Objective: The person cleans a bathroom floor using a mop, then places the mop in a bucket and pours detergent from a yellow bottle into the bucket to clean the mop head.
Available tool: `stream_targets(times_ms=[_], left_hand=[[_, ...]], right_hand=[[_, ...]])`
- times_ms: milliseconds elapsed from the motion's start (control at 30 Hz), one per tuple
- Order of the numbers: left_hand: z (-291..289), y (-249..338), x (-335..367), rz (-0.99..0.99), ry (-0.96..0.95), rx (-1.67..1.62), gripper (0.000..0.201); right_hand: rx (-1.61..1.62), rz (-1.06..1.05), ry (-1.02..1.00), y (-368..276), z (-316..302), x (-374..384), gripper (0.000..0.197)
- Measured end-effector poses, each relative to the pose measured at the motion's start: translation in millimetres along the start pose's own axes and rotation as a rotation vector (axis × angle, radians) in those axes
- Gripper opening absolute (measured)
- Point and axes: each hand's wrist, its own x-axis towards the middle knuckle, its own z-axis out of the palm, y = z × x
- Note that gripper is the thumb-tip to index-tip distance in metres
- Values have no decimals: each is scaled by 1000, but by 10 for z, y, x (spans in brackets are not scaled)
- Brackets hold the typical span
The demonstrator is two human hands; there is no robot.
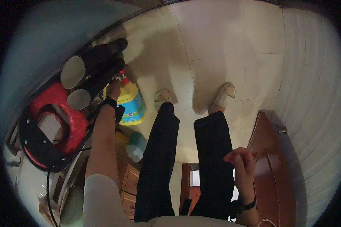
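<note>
My left hand (113,89) reaches down on the left side to the top of a yellow plastic jug (132,93) with a blue label and red cap (124,76). Its fingers are curled at the jug's handle and partly hidden. The jug stands upright on the floor, beside two dark cylinders with pale round ends (73,72). On the right, my right hand (241,162) hangs in front of my right leg, fingers curled in, with nothing visible in them.
A red and black ring-shaped thing (70,105) with a cable lies left of my left arm. Behind the jug sits a green clear-sided container (135,145). Wooden cabinet doors (130,178) are at lower left, a brown wooden door (269,160) at right. Pale tiles (212,70) cover the floor.
</note>
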Motion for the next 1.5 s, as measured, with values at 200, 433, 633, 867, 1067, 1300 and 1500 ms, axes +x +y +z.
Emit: stream_targets(times_ms=[200,433,633,867,1067,1300,1500], left_hand=[[157,395,-34,-100,-132,83,46],[-540,188,-817,228,-491,502,34],[-578,1934,-1580,172,-633,410,50],[-1599,4048,-2084,177,-344,282,62],[-2645,5516,-2224,150,-146,-104,61],[-3534,6811,-2137,153,-259,-808,36],[-4401,7422,-1816,112,-400,-1232,32]], right_hand=[[-44,35,113,-25,84,-129,14],[42,14,-48,-233,156,-382,17],[107,-94,-30,-600,-41,-767,16],[157,-200,-38,-1315,-509,-1333,16],[28,-427,-85,-2079,-836,-1691,19],[-107,-531,14,-3176,-665,-1578,16],[-75,-568,-12,-4112,96,-1172,19]])
